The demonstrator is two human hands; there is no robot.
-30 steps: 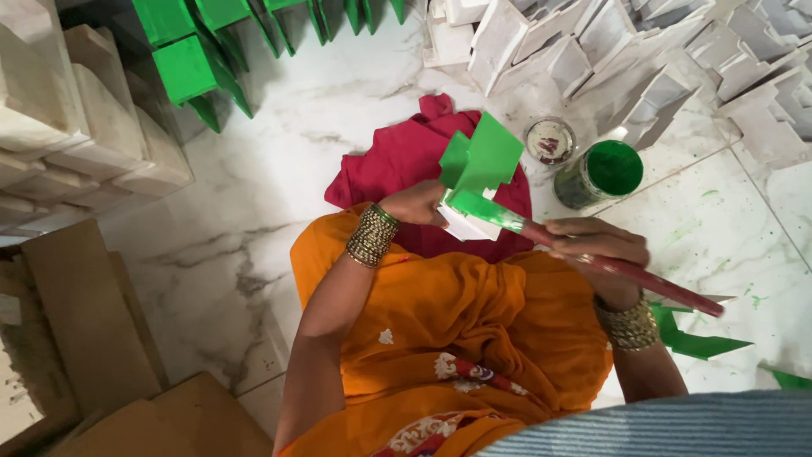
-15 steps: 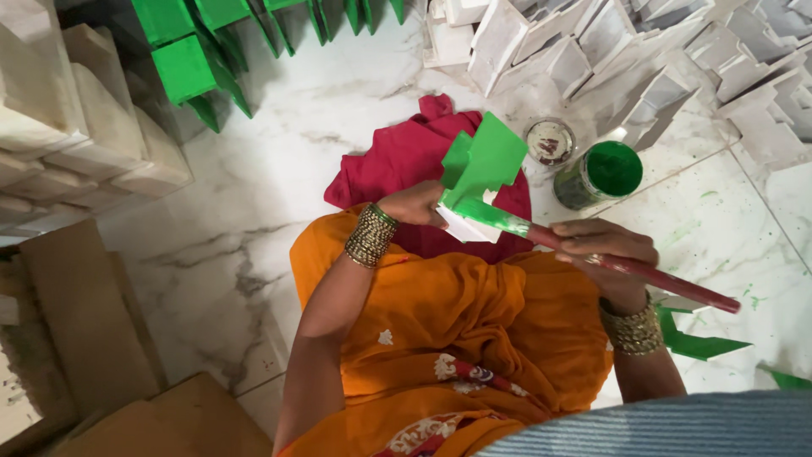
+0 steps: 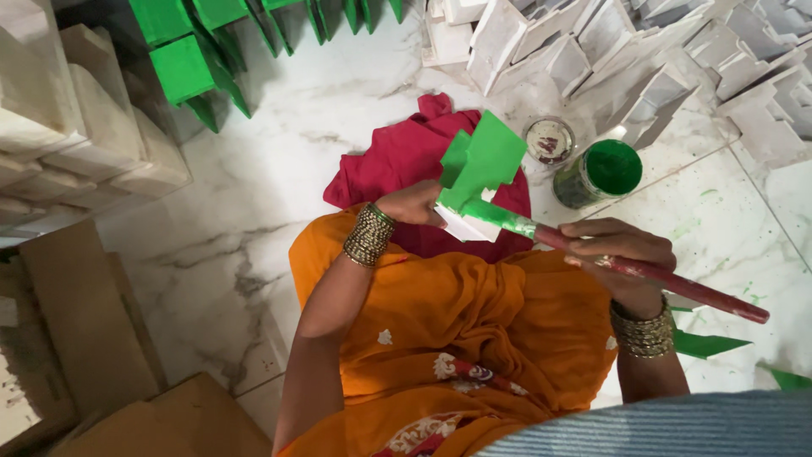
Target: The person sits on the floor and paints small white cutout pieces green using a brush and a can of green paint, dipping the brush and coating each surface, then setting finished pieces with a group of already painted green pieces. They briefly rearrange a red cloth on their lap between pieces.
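floor (image 3: 279, 169): pale marble, under both hands and all the pieces.
white pieces (image 3: 643, 51): unpainted folded shapes heaped beyond the right hand, at the far right; more pale stacks lie well out past the left hand.
green pieces (image 3: 190, 63): painted ones in a row, far beyond the left hand.
cloth (image 3: 397, 161): red, spread on the floor just beyond the left hand, under the held piece.
left arm: bent at the elbow, forearm running up from the orange lap, bangles at the wrist.
right arm: forearm coming in from the lower right, bangles at the wrist, palm down.
piece (image 3: 482, 165): folded shape, top faces green, lower edge white; between the two hands, over the cloth.
left hand (image 3: 414, 203): grasps the piece at its lower left edge, fingers curled round it.
brush (image 3: 630, 267): long red handle, its green-coated end touching the piece.
right hand (image 3: 617, 254): clenched round the brush handle near its middle.
can (image 3: 599, 173): open, green paint inside, just beyond the right hand.
lid (image 3: 548, 140): round, beside the can.
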